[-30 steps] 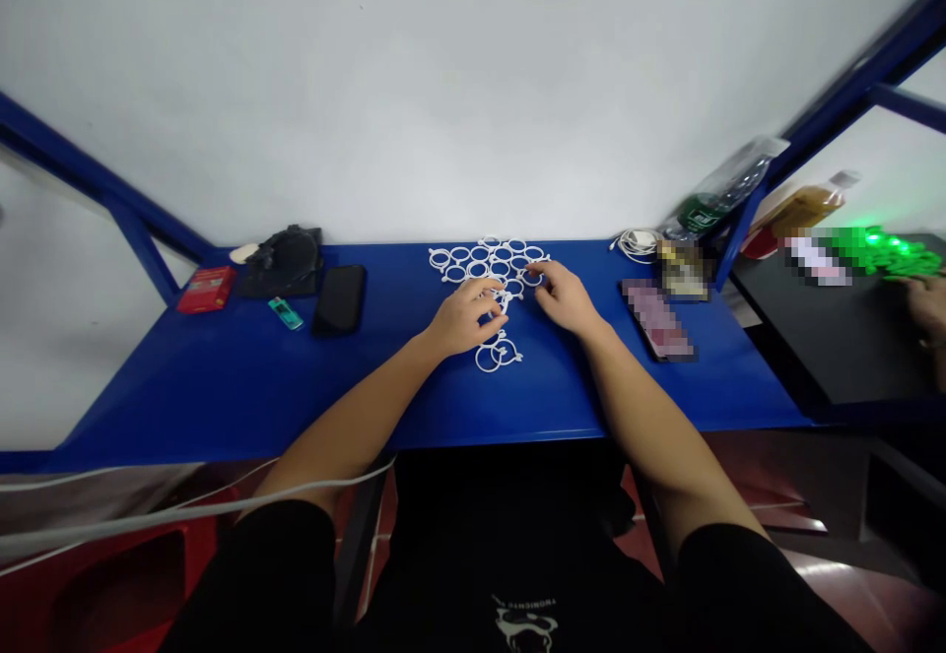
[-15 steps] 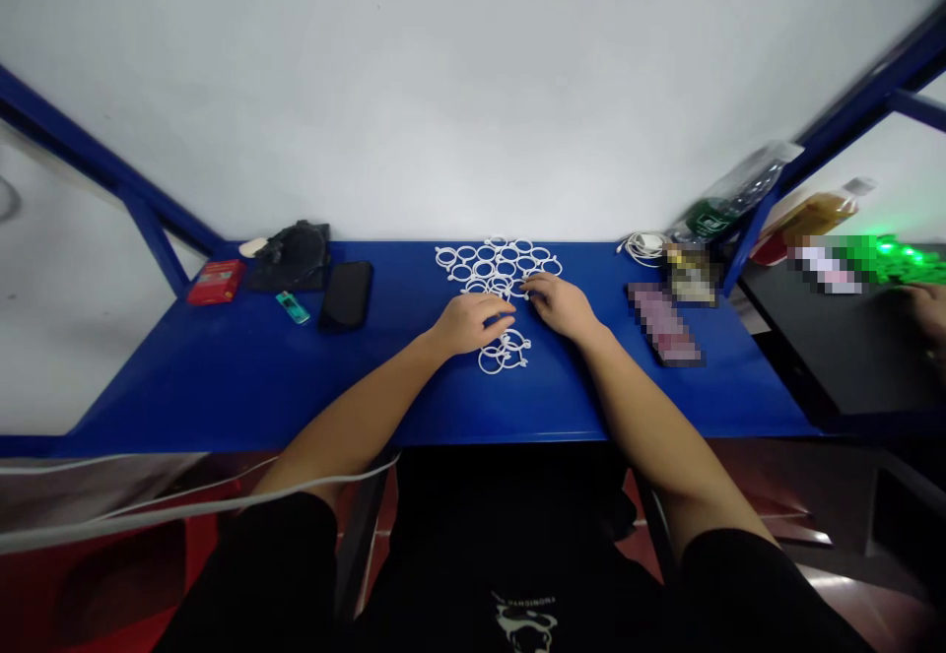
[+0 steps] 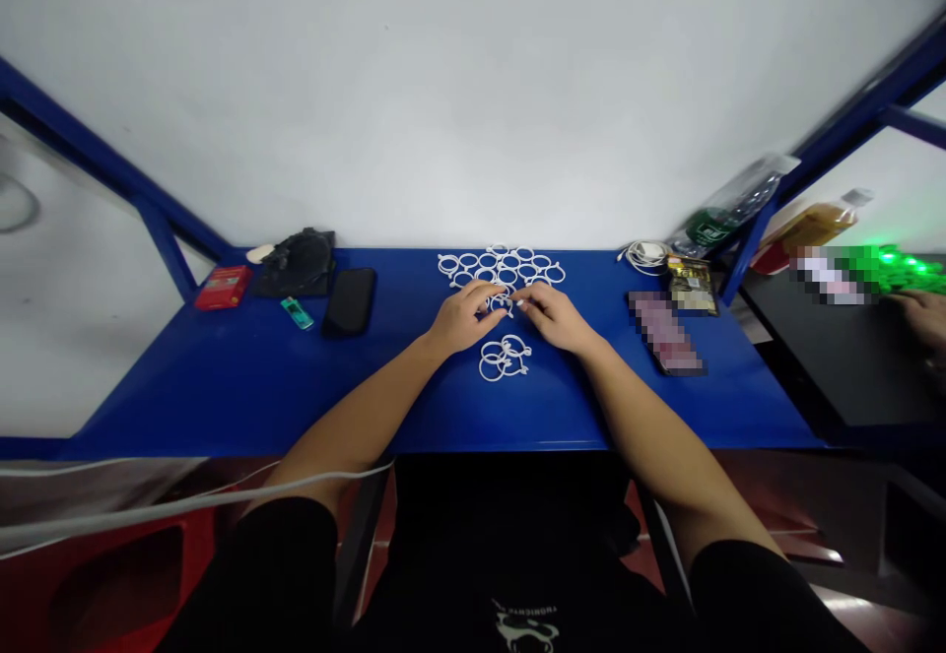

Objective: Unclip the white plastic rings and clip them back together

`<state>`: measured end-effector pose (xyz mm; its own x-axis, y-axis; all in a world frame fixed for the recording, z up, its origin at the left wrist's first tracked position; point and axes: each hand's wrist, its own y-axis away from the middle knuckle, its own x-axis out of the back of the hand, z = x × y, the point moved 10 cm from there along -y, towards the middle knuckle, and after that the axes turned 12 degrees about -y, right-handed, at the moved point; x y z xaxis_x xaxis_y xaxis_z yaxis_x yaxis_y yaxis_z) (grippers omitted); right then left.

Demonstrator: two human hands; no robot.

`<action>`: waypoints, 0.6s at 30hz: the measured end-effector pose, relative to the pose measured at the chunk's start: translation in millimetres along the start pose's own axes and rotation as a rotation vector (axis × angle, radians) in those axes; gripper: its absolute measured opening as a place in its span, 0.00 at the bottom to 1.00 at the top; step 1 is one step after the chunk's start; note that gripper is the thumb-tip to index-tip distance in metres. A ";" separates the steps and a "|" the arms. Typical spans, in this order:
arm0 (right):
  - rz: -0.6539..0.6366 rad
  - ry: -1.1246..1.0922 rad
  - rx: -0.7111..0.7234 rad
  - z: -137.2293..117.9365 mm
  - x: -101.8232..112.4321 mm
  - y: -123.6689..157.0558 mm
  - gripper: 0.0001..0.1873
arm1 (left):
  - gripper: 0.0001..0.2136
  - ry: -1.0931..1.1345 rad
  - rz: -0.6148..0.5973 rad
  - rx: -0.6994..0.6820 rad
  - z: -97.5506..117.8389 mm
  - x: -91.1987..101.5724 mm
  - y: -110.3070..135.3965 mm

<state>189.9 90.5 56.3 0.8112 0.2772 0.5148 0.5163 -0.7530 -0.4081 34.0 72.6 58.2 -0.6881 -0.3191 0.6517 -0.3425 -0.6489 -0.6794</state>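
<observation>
Thin white plastic rings with small tabs, like curtain rings, lie in a wide cluster (image 3: 508, 261) by the wall. A smaller overlapping group of several rings (image 3: 494, 367) is nearer the table's front edge. Between the two groups, my left hand (image 3: 464, 318) curls its fingers and thumb around a white ring (image 3: 503, 306). My right hand (image 3: 553, 314) faces it from the right, its fingertips pinched at a small white part of a ring. The fingers partly cover the ring and some of the cluster behind.
On the blue table (image 3: 355, 397), a black phone (image 3: 350, 300), green card (image 3: 297, 313), black bag (image 3: 303, 264) and red box (image 3: 223, 288) lie left. Right are a coiled white cable (image 3: 644, 257), foil packet (image 3: 693, 284), blurred pink item (image 3: 665, 333) and bottle (image 3: 731, 210). Another person's hand (image 3: 923, 316) is far right.
My hands have come closer together, the right fingertips closing in on the ring beside the left hand. The near group of rings lies as before. The view has tilted slightly.
</observation>
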 end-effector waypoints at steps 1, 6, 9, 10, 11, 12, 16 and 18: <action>0.009 -0.055 0.027 -7.1 -1.3 0.0 0.10 | 0.15 -0.003 -0.005 -0.006 1.0 0.0 0.3; 0.000 -0.196 0.051 -23.7 -11.9 1.6 0.08 | 0.14 0.015 -0.042 -0.055 5.7 -2.9 0.8; -0.030 -0.291 -0.012 -16.9 -18.0 3.2 0.07 | 0.10 0.026 -0.047 -0.075 7.4 -3.3 0.1; -0.038 -0.324 -0.030 -14.5 -19.3 3.7 0.06 | 0.09 0.023 -0.052 -0.082 8.3 -3.7 -0.1; -0.043 -0.347 -0.041 -12.7 -19.9 4.1 0.06 | 0.07 0.018 -0.055 -0.089 9.1 -4.1 -0.3; -0.044 -0.354 -0.044 -11.9 -19.8 4.4 0.07 | 0.06 0.011 -0.054 -0.093 9.8 -4.1 -0.4; -0.036 -0.268 -0.025 -14.5 -17.4 4.3 0.08 | 0.07 -0.020 -0.015 -0.074 8.7 -1.0 -0.7; -0.033 -0.226 -0.024 -15.6 -16.5 4.0 0.09 | 0.07 -0.024 -0.006 -0.090 10.5 -0.4 -0.8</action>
<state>174.3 73.6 57.9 0.8362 0.4265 0.3448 0.5392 -0.7543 -0.3745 41.2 66.1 62.1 -0.6705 -0.3326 0.6631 -0.4033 -0.5868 -0.7021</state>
